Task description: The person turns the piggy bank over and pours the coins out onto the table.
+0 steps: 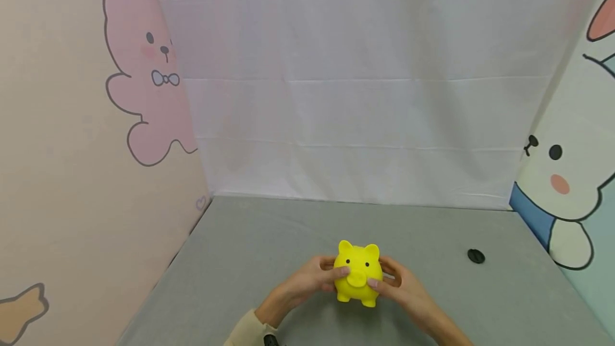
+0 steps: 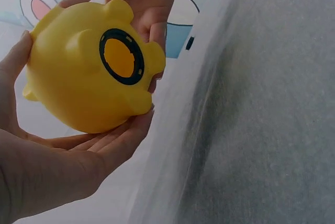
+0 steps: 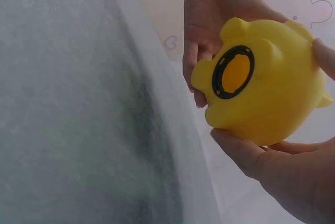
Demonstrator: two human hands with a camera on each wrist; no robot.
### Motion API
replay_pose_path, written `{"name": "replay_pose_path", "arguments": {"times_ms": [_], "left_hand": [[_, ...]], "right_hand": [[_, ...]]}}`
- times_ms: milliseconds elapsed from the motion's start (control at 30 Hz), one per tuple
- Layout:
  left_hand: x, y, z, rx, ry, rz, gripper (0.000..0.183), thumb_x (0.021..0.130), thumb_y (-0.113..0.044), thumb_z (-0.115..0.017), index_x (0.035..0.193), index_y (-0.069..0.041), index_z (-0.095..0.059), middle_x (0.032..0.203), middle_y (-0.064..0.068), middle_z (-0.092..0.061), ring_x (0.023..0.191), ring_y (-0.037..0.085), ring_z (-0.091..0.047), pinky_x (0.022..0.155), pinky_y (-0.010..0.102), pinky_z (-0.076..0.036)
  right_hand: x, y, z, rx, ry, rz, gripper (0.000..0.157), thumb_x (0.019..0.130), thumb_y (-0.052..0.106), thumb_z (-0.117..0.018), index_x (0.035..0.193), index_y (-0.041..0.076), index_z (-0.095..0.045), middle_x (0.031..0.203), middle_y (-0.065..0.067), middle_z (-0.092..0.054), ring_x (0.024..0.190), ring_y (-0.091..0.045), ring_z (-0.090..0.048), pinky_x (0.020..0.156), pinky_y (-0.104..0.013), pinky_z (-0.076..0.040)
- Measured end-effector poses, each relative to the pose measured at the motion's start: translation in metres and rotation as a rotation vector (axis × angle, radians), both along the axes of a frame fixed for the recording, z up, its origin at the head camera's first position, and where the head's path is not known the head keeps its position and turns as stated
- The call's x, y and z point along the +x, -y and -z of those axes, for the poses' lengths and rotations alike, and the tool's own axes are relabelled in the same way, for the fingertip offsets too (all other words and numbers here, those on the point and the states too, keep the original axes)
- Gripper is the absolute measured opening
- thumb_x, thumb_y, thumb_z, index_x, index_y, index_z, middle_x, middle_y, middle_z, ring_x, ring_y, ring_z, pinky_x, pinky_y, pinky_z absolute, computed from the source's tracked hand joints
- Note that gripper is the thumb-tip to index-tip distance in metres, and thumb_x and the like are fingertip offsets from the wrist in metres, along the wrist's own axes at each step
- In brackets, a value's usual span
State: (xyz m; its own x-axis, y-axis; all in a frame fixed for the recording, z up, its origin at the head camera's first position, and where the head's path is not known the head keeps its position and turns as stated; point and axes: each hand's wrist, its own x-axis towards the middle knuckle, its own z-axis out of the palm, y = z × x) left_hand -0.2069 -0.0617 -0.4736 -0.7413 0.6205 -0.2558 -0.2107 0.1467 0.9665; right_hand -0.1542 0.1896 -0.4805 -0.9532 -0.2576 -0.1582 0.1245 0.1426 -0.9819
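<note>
Above the near part of a grey table (image 1: 269, 250), right of its middle, a yellow pig (image 1: 357, 274) was held upright in the air, its face towards the person. It had two small black eyes, a round snout and short legs. Underneath, a black ring (image 2: 138, 60) edged a round hole, orange-yellow inside.

The left hand (image 1: 312, 281) gripped the pig's left side, its thumb lying on the face just beside the snout and its fingers curled around the body. The right hand (image 1: 405, 286) gripped the right side the same way, thumb tip by the snout. A pale sleeve (image 1: 246, 329) covered the left forearm, with something black, cut off by the bottom edge, at its cuff.

To the right and a little farther off, well apart from the hands, a black disc (image 1: 476, 256) lay on the table. Along the far edge hung a creased white cloth (image 1: 355, 105). A pink rabbit (image 1: 144, 79) decorated the left wall, a white cartoon animal (image 1: 576, 175) the right.
</note>
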Motion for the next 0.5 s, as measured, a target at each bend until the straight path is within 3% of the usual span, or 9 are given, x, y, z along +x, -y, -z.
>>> {"name": "replay_pose_path", "arguments": {"times_ms": [100,267,400,500], "left_hand": [[0.001,-0.001,0.003,0.034,0.005,-0.038,0.061,0.1,-0.039,-0.071,0.148,-0.004,-0.057,0.137,0.011,-0.069,0.113,0.018,-0.071,0.097,0.035,-0.063],[0.003,-0.002,0.007,0.028,-0.039,-0.101,0.065,0.096,-0.032,-0.077,0.151,-0.006,-0.053,0.147,0.013,-0.061,0.121,0.023,-0.068,0.101,0.042,-0.061],[0.003,-0.002,0.009,0.028,-0.088,-0.087,0.07,0.093,-0.031,-0.08,0.153,-0.009,-0.051,0.153,0.015,-0.056,0.126,0.028,-0.067,0.106,0.044,-0.059],[0.003,-0.001,0.01,0.053,-0.115,-0.056,0.074,0.092,-0.027,-0.082,0.155,-0.01,-0.048,0.159,0.016,-0.05,0.128,0.03,-0.067,0.106,0.043,-0.059]], "right_hand": [[-0.002,-0.003,-0.001,0.03,-0.069,-0.013,0.075,0.099,0.029,-0.072,0.159,0.0,-0.038,0.163,-0.029,-0.041,0.136,-0.04,-0.058,0.103,-0.05,-0.06],[-0.006,-0.013,-0.001,0.153,-0.183,-0.041,0.074,0.097,0.029,-0.076,0.158,0.003,-0.042,0.158,-0.025,-0.047,0.125,-0.031,-0.061,0.098,-0.044,-0.061],[-0.009,-0.019,-0.001,0.169,-0.216,-0.121,0.078,0.097,0.028,-0.077,0.158,-0.002,-0.039,0.157,-0.03,-0.046,0.124,-0.032,-0.063,0.098,-0.039,-0.063],[-0.009,-0.022,-0.001,0.145,-0.237,-0.179,0.082,0.096,0.026,-0.078,0.159,-0.004,-0.035,0.158,-0.031,-0.044,0.133,-0.042,-0.059,0.104,-0.039,-0.06]]}}
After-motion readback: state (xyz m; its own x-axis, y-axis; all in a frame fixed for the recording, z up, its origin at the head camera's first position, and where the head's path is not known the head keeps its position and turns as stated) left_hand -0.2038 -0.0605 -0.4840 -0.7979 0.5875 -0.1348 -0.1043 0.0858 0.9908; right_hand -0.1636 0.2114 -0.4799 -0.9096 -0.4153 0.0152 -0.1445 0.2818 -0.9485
